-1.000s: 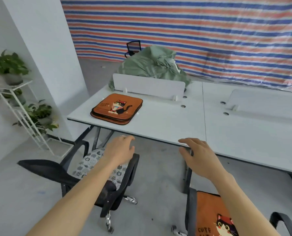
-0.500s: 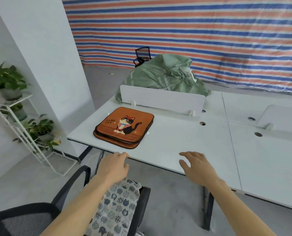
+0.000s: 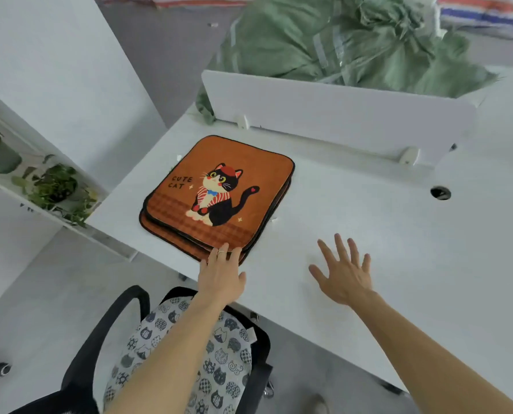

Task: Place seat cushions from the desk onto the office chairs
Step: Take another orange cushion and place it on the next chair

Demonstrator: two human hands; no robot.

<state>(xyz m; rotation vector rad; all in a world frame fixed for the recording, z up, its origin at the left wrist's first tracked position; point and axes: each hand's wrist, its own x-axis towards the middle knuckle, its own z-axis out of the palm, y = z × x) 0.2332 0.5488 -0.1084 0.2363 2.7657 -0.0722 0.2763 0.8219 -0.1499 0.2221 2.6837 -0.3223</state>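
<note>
The left hand (image 3: 222, 276) reaches flat, its straight fingertips touching the near edge of the stack of orange cat cushions (image 3: 219, 192) on the white desk (image 3: 368, 210). The right hand (image 3: 343, 273) hovers over the desk beside the stack, fingers spread wide and holding nothing.

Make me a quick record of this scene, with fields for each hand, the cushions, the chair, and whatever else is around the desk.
left hand: fingers straight, touching the near edge of the orange cushion stack
right hand: open, spread over bare desk right of the stack; contact unclear
orange cushion stack: on the desk, cat print on top, several layers
chair: at the desk's near edge, already holds a grey cat-pattern cushion
divider: white panel upright behind the stack
green sack: beyond the divider
plants: on a rack, left
</note>
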